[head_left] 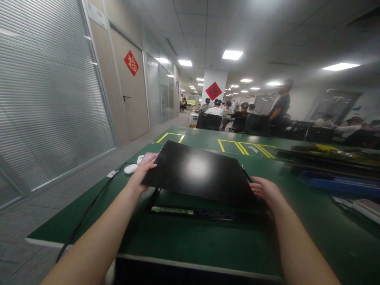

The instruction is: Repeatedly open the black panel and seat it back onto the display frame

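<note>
A flat black display panel [204, 170] is raised at a tilt, with a ceiling light reflecting on its glossy face. At its left edge, my left hand [141, 172] is closed with the fingers over the rim. My right hand [265, 190] is at the panel's right edge, its fingers curled against the side and partly hidden. Beneath the panel lies a black frame [152, 198], mostly covered by it. A narrow green circuit board [172, 210] shows along the frame's near side.
The green table [208, 241] carries yellow tape marks [243, 148]. White objects [130, 169] and a black cable [89, 211] are at the left. Stacked dark parts [323, 158], a blue tray [341, 184] and a phone-like item [368, 206] are at the right. People sit beyond; one person [280, 107] stands.
</note>
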`<action>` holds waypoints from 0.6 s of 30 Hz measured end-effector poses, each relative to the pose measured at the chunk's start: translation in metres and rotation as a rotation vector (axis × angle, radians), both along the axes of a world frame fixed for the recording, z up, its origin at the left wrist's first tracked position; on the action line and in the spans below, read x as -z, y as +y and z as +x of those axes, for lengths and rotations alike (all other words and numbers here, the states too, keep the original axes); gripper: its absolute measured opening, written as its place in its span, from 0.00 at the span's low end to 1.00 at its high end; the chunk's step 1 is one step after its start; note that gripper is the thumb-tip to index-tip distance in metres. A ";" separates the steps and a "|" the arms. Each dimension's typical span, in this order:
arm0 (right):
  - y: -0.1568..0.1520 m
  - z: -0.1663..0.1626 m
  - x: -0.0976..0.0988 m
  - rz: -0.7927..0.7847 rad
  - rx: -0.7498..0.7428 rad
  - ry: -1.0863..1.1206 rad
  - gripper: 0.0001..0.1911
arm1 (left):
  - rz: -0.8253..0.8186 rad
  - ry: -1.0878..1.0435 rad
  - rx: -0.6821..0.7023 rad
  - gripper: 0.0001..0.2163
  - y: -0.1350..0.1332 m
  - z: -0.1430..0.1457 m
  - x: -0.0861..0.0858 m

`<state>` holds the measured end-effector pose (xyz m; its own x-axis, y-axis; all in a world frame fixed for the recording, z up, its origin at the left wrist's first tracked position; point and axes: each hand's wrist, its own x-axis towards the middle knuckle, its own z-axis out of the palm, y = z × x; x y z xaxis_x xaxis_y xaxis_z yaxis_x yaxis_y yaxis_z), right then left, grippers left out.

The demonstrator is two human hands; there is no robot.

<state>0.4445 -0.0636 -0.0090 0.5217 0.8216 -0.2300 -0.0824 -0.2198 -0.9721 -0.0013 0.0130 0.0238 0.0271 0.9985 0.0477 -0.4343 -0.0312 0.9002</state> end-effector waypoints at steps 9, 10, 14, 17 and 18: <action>0.000 0.001 0.000 -0.011 0.054 -0.084 0.20 | -0.011 0.035 0.004 0.32 -0.001 0.004 -0.002; 0.000 0.001 0.001 -0.011 0.061 -0.098 0.20 | -0.017 0.044 -0.007 0.32 -0.001 0.005 -0.001; 0.002 0.004 0.005 -0.001 0.079 -0.177 0.21 | -0.026 0.085 -0.035 0.31 -0.002 0.009 0.002; 0.003 0.007 0.010 0.040 0.104 -0.274 0.21 | -0.052 0.113 -0.055 0.28 -0.003 0.013 0.005; 0.004 0.009 0.012 0.038 0.114 -0.317 0.21 | -0.067 0.121 -0.063 0.28 -0.004 0.015 0.006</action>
<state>0.4535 -0.0601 -0.0209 0.6513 0.7588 -0.0122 0.2034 -0.1900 -0.9605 0.0135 0.0092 0.0174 -0.0338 0.9993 -0.0187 -0.3211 0.0068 0.9470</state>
